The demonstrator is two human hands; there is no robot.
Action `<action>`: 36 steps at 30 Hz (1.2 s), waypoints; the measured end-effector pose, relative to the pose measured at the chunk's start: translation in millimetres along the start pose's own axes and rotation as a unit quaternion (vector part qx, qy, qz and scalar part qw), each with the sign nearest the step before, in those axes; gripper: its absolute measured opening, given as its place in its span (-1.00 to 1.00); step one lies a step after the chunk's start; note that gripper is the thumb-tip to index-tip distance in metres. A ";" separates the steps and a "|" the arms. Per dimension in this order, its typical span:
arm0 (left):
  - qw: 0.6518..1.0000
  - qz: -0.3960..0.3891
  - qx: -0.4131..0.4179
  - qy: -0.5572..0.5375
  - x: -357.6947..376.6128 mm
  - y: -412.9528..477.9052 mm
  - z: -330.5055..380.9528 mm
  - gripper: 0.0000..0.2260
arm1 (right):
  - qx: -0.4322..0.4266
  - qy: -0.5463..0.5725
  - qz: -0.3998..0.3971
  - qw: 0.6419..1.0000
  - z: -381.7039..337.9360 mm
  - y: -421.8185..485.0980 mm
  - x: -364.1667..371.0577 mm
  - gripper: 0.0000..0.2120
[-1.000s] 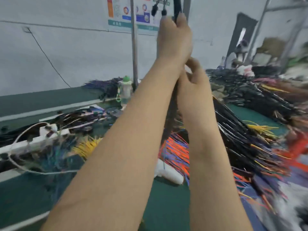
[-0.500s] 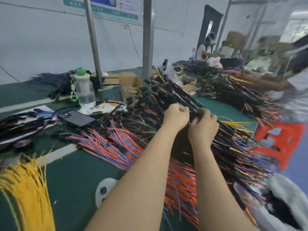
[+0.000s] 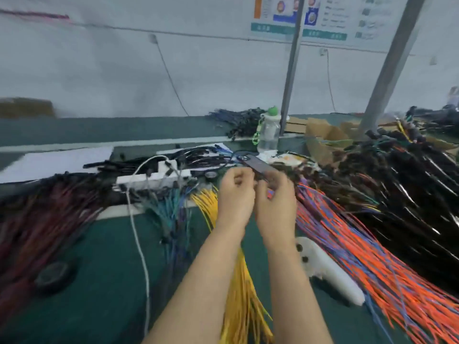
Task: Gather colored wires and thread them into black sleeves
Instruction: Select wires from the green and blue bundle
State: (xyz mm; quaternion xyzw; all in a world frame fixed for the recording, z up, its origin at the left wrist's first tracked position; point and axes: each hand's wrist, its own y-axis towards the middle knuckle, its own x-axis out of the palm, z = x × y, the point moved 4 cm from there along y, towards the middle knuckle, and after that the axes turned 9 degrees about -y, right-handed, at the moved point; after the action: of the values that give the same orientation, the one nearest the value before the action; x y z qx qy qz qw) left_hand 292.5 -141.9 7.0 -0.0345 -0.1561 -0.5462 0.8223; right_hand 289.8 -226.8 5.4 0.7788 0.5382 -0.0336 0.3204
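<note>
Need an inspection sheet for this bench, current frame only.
Surface: green table, bare patches at the near edge.
Job's things: yellow wires under the forearms; orange-and-purple wires right; black sleeved bundles piled far right; dark red wires left; teal wires centre.
Clutter: water bottle, phone, white plastic tool, black roll, cardboard boxes.
Grips: left hand and right hand close together above the yellow wires, fingers curled; blur hides any hold.
Cables: white power strip; white cable runs from it toward the near edge.
Surroundings: wall with posters, metal poles.
</note>
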 end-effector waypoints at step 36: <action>0.981 0.039 -0.184 -0.039 -203.4 -25.9 -29.7 -0.73 | -0.093 -0.089 -0.335 0.934 -57.9 -123.2 121.4 -0.90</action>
State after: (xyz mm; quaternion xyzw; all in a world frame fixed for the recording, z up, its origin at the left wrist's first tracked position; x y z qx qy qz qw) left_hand 203.2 21.5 -84.0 -0.2129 -0.0831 -0.5316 0.8156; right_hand 217.6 -70.1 -54.0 0.5142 0.7377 -0.1575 0.4081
